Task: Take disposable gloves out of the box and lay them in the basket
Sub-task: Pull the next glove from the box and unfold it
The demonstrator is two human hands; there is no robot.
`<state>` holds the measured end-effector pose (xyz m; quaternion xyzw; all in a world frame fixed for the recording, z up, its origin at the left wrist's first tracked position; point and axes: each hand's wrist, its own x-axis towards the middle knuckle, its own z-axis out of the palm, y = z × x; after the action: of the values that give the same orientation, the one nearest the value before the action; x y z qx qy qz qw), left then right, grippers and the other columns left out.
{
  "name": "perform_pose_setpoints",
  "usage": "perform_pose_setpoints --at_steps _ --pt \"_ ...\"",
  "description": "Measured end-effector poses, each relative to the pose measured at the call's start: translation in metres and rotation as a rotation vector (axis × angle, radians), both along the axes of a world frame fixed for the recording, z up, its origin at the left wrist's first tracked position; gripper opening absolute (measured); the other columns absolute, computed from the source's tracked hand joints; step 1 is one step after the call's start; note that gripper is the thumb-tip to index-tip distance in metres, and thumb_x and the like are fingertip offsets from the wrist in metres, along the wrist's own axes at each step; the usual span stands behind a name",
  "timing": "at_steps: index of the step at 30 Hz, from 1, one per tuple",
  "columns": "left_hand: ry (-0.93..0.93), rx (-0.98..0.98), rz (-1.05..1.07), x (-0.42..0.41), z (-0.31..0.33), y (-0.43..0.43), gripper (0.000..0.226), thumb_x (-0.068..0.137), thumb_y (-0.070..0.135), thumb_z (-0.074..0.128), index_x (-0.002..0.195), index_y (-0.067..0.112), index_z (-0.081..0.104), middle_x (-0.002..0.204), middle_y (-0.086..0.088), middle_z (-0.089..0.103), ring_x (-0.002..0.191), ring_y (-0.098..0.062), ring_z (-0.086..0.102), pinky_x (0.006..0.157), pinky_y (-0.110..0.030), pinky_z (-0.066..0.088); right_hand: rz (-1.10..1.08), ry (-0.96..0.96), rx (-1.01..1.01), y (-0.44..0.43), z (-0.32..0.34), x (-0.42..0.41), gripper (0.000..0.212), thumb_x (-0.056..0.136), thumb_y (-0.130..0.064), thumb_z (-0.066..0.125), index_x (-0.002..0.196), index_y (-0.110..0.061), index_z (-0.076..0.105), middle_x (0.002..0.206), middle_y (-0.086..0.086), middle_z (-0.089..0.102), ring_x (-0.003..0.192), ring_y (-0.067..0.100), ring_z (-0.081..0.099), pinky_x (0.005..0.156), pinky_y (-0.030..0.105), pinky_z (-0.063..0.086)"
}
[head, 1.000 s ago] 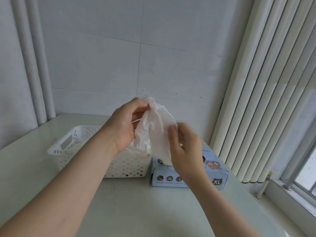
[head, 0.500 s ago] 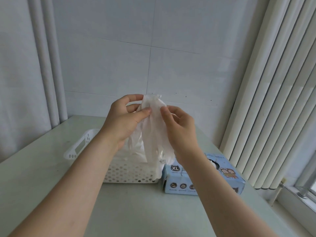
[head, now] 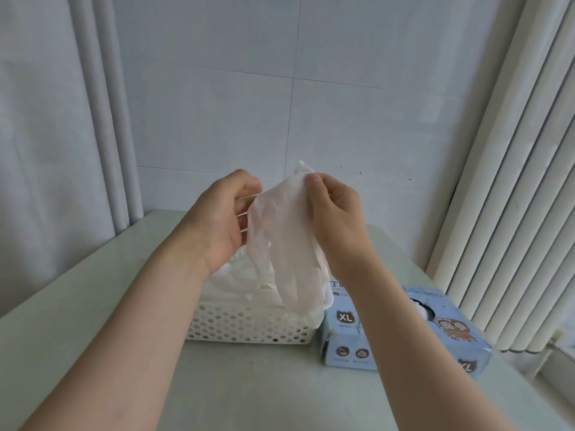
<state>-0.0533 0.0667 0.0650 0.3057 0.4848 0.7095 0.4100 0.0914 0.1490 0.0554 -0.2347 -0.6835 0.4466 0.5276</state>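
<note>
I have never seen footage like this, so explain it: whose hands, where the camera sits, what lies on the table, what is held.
No machine here: a person works bare-handed, filmed by one camera worn on the head, looking forward and down. On the pale table stand a white perforated basket with gloves in it and, to its right, a blue box marked XL. The left hand and right hand hold one thin white glove up in the air, the right fingers pinching its top.

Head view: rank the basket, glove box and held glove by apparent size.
1. glove box: most showing.
2. basket: partly hidden, so possibly larger.
3. held glove: nearer the camera, so unsure against the basket.
</note>
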Motion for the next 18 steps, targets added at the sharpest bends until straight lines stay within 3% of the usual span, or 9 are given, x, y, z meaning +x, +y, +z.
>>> perform_pose_setpoints --at_steps 3,6,8,11,13,16,18 --pt "0.056 -0.068 -0.069 -0.003 0.001 -0.005 0.05 0.086 0.046 0.078 0.12 0.01 0.07 0.096 -0.006 0.066 0.062 -0.019 0.067 0.06 -0.03 0.056 0.133 -0.044 0.057 0.003 0.003 0.005 0.046 0.114 -0.031 0.043 0.095 0.01 0.054 0.083 0.008 0.046 0.078 0.024 0.039 0.072 0.039 0.035" --pt "0.311 -0.095 -0.146 -0.007 -0.002 -0.007 0.051 0.087 0.059 0.073 0.119 0.02 0.077 0.099 -0.002 0.074 0.084 -0.021 0.07 0.079 -0.036 0.054 0.203 -0.079 0.076 0.001 0.008 0.01 0.049 0.112 -0.037 0.044 0.103 0.009 0.058 0.088 0.011 0.051 0.078 0.028 0.042 0.071 0.044 0.035" --pt "0.336 -0.017 -0.244 -0.005 -0.003 -0.009 0.045 0.092 0.053 0.064 0.118 0.02 0.078 0.106 -0.001 0.075 0.096 -0.021 0.07 0.088 -0.037 0.052 0.243 -0.125 0.1 0.0 0.011 0.014 0.048 0.112 -0.038 0.045 0.102 0.007 0.06 0.087 0.012 0.052 0.074 0.032 0.043 0.07 0.045 0.036" --pt "0.231 0.074 -0.337 0.005 -0.001 -0.011 0.033 0.101 0.038 0.053 0.106 0.015 0.077 0.093 -0.001 0.073 0.086 -0.017 0.071 0.074 -0.029 0.056 0.266 -0.212 0.133 -0.004 0.014 0.02 0.042 0.115 -0.03 0.043 0.101 0.002 0.067 0.082 0.01 0.059 0.074 0.023 0.053 0.067 0.035 0.043" --pt "0.216 0.091 -0.272 0.007 -0.002 -0.01 0.029 0.101 0.036 0.058 0.102 0.014 0.077 0.088 0.0 0.073 0.082 -0.015 0.071 0.069 -0.028 0.057 0.238 -0.264 0.156 -0.005 0.016 0.022 0.041 0.115 -0.028 0.043 0.103 0.0 0.07 0.081 0.007 0.062 0.073 0.019 0.055 0.065 0.031 0.045" --pt "0.253 0.14 -0.151 0.005 -0.002 -0.007 0.025 0.098 0.027 0.067 0.106 0.005 0.076 0.098 -0.01 0.077 0.092 -0.023 0.075 0.075 -0.034 0.06 0.215 -0.295 0.15 -0.009 0.018 0.023 0.038 0.113 -0.033 0.047 0.105 -0.009 0.075 0.079 0.017 0.067 0.068 0.02 0.053 0.059 0.03 0.044" --pt "0.272 0.171 -0.046 0.003 -0.002 -0.006 0.022 0.096 0.024 0.073 0.105 0.004 0.075 0.1 -0.013 0.077 0.093 -0.027 0.075 0.082 -0.038 0.059 0.222 -0.308 0.086 -0.01 0.019 0.024 0.031 0.109 -0.038 0.057 0.107 -0.015 0.077 0.094 0.024 0.075 0.072 0.023 0.063 0.065 0.034 0.048"
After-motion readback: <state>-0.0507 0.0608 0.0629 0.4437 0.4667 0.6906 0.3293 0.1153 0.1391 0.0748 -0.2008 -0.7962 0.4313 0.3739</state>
